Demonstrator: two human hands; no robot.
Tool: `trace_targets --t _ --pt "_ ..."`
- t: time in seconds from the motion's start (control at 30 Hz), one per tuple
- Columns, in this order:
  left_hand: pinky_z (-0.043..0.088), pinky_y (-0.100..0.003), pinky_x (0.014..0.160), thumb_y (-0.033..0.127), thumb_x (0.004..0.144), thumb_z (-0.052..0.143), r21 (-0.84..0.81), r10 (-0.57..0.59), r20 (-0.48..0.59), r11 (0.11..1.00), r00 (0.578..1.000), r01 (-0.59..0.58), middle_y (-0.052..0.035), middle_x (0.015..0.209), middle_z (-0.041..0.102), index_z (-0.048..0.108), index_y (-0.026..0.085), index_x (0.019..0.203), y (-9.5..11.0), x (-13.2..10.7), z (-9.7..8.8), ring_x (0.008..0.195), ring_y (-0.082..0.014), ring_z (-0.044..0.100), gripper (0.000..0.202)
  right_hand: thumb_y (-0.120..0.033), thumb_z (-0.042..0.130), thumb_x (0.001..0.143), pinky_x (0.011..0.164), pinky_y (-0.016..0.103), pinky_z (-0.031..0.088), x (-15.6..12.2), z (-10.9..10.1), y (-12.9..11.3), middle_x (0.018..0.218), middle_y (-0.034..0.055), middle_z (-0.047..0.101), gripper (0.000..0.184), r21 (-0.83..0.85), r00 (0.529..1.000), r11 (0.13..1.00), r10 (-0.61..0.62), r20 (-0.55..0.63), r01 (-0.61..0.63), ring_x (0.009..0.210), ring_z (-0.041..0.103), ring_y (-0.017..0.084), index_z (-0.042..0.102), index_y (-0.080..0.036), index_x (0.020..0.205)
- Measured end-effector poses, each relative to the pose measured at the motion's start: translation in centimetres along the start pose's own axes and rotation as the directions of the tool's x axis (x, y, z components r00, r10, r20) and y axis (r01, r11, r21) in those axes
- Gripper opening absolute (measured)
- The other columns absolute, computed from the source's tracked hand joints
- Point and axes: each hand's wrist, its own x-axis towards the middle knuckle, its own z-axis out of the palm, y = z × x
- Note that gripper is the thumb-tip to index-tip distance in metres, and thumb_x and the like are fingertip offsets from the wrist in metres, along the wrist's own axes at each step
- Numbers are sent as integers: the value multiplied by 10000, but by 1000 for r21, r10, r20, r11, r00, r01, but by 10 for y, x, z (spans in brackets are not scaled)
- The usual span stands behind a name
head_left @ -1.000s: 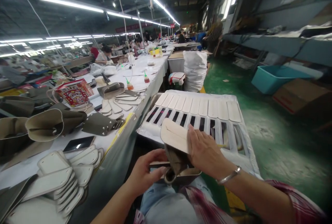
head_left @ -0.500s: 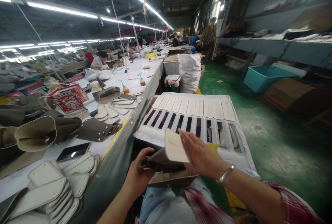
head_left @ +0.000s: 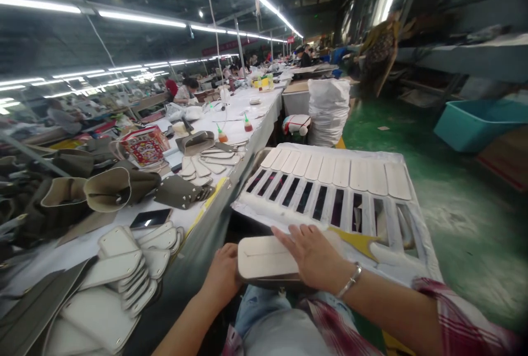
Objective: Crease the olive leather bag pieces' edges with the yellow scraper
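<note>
Low in front of my lap is an olive-grey leather bag piece with a cream rounded panel (head_left: 264, 259) facing up. At its left end my left hand (head_left: 224, 272) is closed round the edge, its fingertips partly hidden. My right hand (head_left: 313, 254) lies flat across the right part of the panel, fingers stretched out. Just beyond the hands stands a white-covered slotted rack (head_left: 284, 210) carrying a row of cream strips (head_left: 330, 171). On the table to the left lie stacked cream panels (head_left: 111, 268) with small rivets.
The long white table (head_left: 206, 202) holds a phone (head_left: 151, 218), dark leather pieces (head_left: 179, 191), rolled bag bodies (head_left: 109, 188), a red patterned bag (head_left: 144, 146) and small glue bottles (head_left: 247, 123). White sacks (head_left: 329, 111) stand ahead; a turquoise tub (head_left: 478, 125) is on the right.
The cream panel has come down from a raised, tilted position to lie nearly level. My right hand has lowered with it and now rests flat on top. The view has turned left.
</note>
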Motion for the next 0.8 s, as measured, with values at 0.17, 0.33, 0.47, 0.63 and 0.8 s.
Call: trace_targets --t 0.17,0.33,0.47,0.63,0.8 --pt "320 -402 910 61 562 633 226 194 15 955 981 -193 -85 1012 615 712 239 787 -18 3 2 999 -303 457 298 -542 606 642 800 411 313 -4 7 5 1067 135 508 936 95 995 991 -95 -10 96 887 461 274 212 -150 1395" --pt "410 -316 770 213 705 587 194 92 -231 980 969 -47 -70 929 594 657 212 800 -30 -1 -21 877 -230 533 118 -624 550 692 742 358 347 9 11 14 993 103 511 933 80 991 989 -123 -47 126 821 468 230 195 -130 1399" --pt "419 -291 639 435 698 611 191 -134 -273 963 953 190 -24 765 583 542 194 897 -47 -12 -17 703 -197 556 319 -634 538 707 648 322 343 22 15 1 993 104 513 883 -43 983 984 -177 -53 175 751 463 209 206 -200 1400" --pt "366 -228 413 397 834 388 23 -353 -44 935 935 354 23 660 547 447 198 983 -64 -16 9 419 -118 489 256 -579 512 753 613 312 333 15 19 -7 976 93 511 745 -75 958 959 -280 -64 275 727 454 207 258 -265 1379" --pt "320 -184 369 323 827 407 -59 -277 -102 960 955 272 55 582 502 460 206 1035 -56 -9 5 365 -78 418 245 -551 521 759 618 320 341 11 23 -6 960 87 493 755 -69 953 952 -301 -31 299 728 451 208 227 -257 1390"
